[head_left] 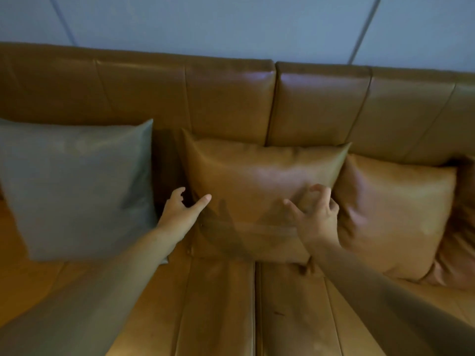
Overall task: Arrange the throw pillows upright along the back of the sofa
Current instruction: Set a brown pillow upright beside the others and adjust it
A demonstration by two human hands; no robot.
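Note:
A tan leather sofa (pixel 321 104) fills the view. Three throw pillows lean upright against its back. The grey-green pillow (pixel 77 186) stands at the left. The middle tan pillow (pixel 257 176) stands at the seam between the two back cushions. The right tan pillow (pixel 395 211) overlaps the middle one's right edge. My left hand (pixel 180 211) rests at the middle pillow's lower left edge, fingers spread, thumb on its face. My right hand (pixel 318 214) hovers at its lower right with fingers curled apart. Neither hand grips anything.
A pale blue-grey wall (pixel 231 24) rises behind the sofa back. A further brownish cushion (pixel 460 253) shows at the far right edge. The seat cushions (pixel 218 312) stretch toward me below the pillows.

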